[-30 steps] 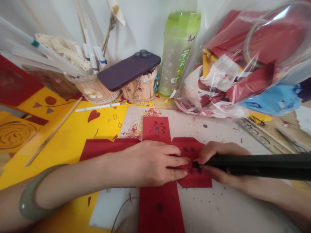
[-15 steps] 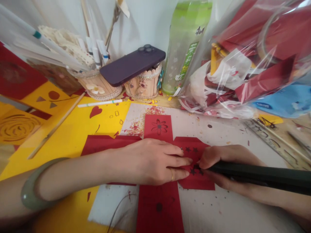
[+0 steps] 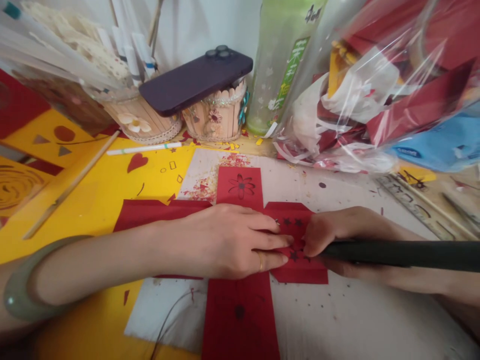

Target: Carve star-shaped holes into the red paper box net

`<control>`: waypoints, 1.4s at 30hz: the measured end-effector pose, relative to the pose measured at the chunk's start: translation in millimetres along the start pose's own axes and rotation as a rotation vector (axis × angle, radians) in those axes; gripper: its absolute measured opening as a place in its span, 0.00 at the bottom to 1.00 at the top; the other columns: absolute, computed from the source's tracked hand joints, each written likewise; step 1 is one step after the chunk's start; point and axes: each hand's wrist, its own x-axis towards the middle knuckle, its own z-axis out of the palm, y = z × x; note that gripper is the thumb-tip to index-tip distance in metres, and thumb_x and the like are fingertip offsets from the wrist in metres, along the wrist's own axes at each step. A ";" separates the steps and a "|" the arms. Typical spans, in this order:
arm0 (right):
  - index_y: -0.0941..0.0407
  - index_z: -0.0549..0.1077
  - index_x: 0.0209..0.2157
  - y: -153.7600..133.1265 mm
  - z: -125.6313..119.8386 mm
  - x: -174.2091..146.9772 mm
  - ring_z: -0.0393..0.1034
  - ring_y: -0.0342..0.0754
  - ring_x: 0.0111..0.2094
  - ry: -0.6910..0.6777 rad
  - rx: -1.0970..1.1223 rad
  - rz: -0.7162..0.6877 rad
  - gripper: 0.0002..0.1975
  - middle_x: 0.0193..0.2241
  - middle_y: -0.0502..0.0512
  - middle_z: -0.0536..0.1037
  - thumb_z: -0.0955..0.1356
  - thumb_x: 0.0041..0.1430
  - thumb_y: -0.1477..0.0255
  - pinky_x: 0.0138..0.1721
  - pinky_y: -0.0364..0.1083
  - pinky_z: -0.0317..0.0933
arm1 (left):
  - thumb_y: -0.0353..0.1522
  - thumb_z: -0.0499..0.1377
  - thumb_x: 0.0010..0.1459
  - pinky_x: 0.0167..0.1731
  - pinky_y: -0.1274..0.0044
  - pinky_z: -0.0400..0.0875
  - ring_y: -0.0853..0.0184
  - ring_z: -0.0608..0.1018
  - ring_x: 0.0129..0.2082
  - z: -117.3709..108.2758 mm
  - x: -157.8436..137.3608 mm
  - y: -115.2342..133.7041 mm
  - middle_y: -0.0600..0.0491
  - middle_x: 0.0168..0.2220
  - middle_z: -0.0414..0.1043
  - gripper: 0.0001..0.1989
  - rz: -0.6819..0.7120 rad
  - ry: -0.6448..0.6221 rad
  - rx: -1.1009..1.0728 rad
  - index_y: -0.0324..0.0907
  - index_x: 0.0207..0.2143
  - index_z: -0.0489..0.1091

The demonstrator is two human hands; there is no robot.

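Observation:
A red cross-shaped card (image 3: pixel 240 320) lies on the table, with a flower cut-out on its top arm and small stars on its right arm. My left hand (image 3: pixel 240 240) lies flat across the card's middle, fingers stretched towards the stars, a ring on one finger. In my right hand (image 3: pixel 337 230) is a long dark-handled tool (image 3: pixel 405 254), gripped like a pen over the card's right arm. The tool's tip is hidden behind my fingers, so its kind does not show.
A purple phone (image 3: pixel 198 82) rests on craft-stick baskets. Beside them stand a green-labelled bottle (image 3: pixel 287 75) and a clear plastic bag (image 3: pixel 360 100) of scraps. A ruler (image 3: pixel 416 207) lies at right, a thin wooden stick (image 3: pixel 71 185) at left on yellow card (image 3: pixel 93 200).
The whole view has shifted, so things appear slightly further left and higher. The tool in my right hand lies more level. My left hand stays on the card.

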 end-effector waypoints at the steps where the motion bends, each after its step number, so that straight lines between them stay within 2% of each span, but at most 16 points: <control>1: 0.52 0.71 0.33 0.3 0.4 -0.1 0.70 0.38 0.26 0.007 0.003 0.005 0.08 0.27 0.44 0.76 0.67 0.52 0.80 0.28 0.37 0.63 | 0.29 0.49 0.66 0.39 0.75 0.71 0.67 0.72 0.46 0.2 -0.3 0.2 0.60 0.50 0.72 0.13 -0.002 0.002 0.000 0.44 0.46 0.71; 11: 0.52 0.70 0.32 4.0 6.0 -4.4 0.71 0.39 0.25 0.082 -0.071 -0.011 0.10 0.27 0.44 0.76 0.67 0.51 0.82 0.26 0.38 0.64 | 0.29 0.48 0.66 0.39 0.74 0.73 0.66 0.73 0.47 -0.3 -1.7 1.1 0.57 0.51 0.71 0.13 -0.008 0.008 -0.022 0.43 0.46 0.71; 15: 0.52 0.70 0.31 2.6 10.4 -5.2 0.70 0.39 0.22 0.150 -0.110 -0.023 0.11 0.24 0.44 0.75 0.66 0.49 0.82 0.23 0.37 0.63 | 0.29 0.48 0.66 0.38 0.75 0.73 0.67 0.73 0.46 1.9 -1.8 2.3 0.57 0.50 0.72 0.13 -0.033 0.025 -0.022 0.43 0.46 0.71; 23: 0.51 0.69 0.31 1.2 15.7 -8.7 0.72 0.42 0.26 0.215 -0.148 0.022 0.08 0.26 0.47 0.76 0.65 0.52 0.80 0.24 0.39 0.64 | 0.27 0.46 0.66 0.39 0.75 0.74 0.65 0.73 0.46 2.9 -2.1 3.0 0.52 0.50 0.72 0.15 -0.003 0.060 -0.041 0.39 0.45 0.72; 25: 0.52 0.69 0.31 0.3 17.1 -8.9 0.70 0.41 0.23 0.218 -0.185 0.049 0.07 0.25 0.47 0.76 0.65 0.53 0.78 0.22 0.38 0.63 | 0.27 0.48 0.65 0.39 0.75 0.75 0.65 0.73 0.46 5.5 -3.0 3.2 0.52 0.50 0.72 0.14 -0.005 0.091 -0.029 0.39 0.45 0.72; 29: 0.53 0.68 0.29 -10.7 24.3 -6.6 0.63 0.37 0.15 0.311 -0.322 0.105 0.04 0.19 0.45 0.74 0.65 0.53 0.77 0.16 0.36 0.58 | 0.27 0.50 0.64 0.39 0.76 0.74 0.64 0.74 0.45 10.6 -4.9 3.2 0.52 0.49 0.72 0.13 0.029 0.115 0.021 0.39 0.44 0.73; 33: 0.54 0.67 0.28 -30.7 35.1 -2.9 0.66 0.38 0.18 0.339 -0.476 0.089 0.04 0.20 0.45 0.73 0.65 0.51 0.78 0.19 0.36 0.59 | 0.27 0.50 0.64 0.39 0.76 0.74 0.63 0.74 0.46 6.7 -3.6 7.3 0.51 0.49 0.73 0.14 0.016 0.072 0.067 0.40 0.45 0.73; 38: 0.54 0.67 0.30 -41.2 45.3 -4.0 0.66 0.41 0.20 0.480 -0.345 0.358 0.02 0.21 0.46 0.72 0.65 0.56 0.71 0.20 0.39 0.61 | 0.26 0.52 0.62 0.45 0.76 0.71 0.65 0.75 0.43 -4.3 0.9 21.7 0.47 0.48 0.73 0.13 -0.021 0.001 0.148 0.36 0.45 0.73; 42: 0.53 0.68 0.31 -38.6 50.7 -8.2 0.66 0.42 0.23 0.592 -0.329 0.407 0.03 0.23 0.47 0.73 0.65 0.56 0.69 0.23 0.40 0.62 | 0.28 0.53 0.61 0.41 0.74 0.73 0.61 0.75 0.43 -6.1 2.2 30.2 0.45 0.50 0.72 0.13 -0.077 -0.007 0.148 0.34 0.46 0.72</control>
